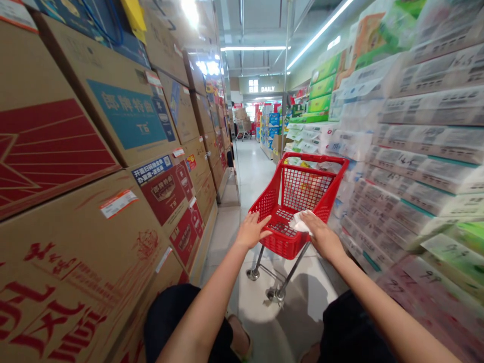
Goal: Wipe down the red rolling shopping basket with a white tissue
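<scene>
A red plastic shopping cart (285, 246) on metal legs with casters stands in front of me in the aisle. At its near left rim lies my left hand (252, 230), fingers stretched out, thumb apart, holding nothing. A crumpled white tissue (301, 221) is under the fingers of my right hand (321, 236), pressed against the cart's near right rim. The right palm and thumb are partly hidden. The cart's basket shows its mesh floor and back panel; some colourful packages appear behind the back panel.
Stacked cardboard boxes (121, 121) wall the left side close by. Piles of wrapped paper packs (419, 136) line the right, blurred. A glass panel (229, 126) edges the left. The tiled floor (249, 156) runs ahead towards blue packages (271, 128).
</scene>
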Demonstrator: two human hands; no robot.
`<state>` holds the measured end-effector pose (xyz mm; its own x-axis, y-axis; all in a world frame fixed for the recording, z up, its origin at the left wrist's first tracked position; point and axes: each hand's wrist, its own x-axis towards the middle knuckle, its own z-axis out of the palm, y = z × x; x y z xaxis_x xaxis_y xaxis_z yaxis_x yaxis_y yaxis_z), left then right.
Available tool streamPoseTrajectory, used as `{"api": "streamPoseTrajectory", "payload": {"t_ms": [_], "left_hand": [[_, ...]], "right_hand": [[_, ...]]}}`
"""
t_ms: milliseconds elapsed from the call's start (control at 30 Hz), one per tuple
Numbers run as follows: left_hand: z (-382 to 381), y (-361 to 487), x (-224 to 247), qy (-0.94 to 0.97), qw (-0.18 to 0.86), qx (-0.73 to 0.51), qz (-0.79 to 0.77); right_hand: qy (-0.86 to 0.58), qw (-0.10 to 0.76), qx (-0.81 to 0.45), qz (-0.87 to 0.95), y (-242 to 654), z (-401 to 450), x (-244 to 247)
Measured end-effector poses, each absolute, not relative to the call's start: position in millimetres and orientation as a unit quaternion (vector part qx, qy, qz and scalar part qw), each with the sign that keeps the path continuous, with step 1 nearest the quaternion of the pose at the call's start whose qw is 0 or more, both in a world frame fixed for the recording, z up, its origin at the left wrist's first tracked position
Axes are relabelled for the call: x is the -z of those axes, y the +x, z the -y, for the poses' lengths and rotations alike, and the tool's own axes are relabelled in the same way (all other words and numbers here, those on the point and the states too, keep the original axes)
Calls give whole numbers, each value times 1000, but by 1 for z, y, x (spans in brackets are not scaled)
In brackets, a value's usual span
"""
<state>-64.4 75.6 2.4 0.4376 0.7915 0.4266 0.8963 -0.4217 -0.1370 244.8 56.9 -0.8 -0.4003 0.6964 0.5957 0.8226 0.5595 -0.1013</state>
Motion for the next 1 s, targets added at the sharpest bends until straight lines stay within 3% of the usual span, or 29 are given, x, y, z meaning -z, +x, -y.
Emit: {"api": "streamPoseTrajectory", "payload": {"t_ms": [467, 633, 800, 1000], "left_hand": [[-33, -41, 13, -784, 184, 179, 566], [-12, -71, 8, -843, 215, 192, 454], [-10, -86, 8, -841, 196, 211, 458], [3, -52, 16, -822, 167, 235, 491]], "right_hand": [[-408, 297, 114, 856, 186, 34, 13], [-423, 287, 115, 852, 217, 36, 16], [-470, 296, 141, 819, 228, 28, 25], [-437, 322, 133, 829, 175, 22, 19]]}}
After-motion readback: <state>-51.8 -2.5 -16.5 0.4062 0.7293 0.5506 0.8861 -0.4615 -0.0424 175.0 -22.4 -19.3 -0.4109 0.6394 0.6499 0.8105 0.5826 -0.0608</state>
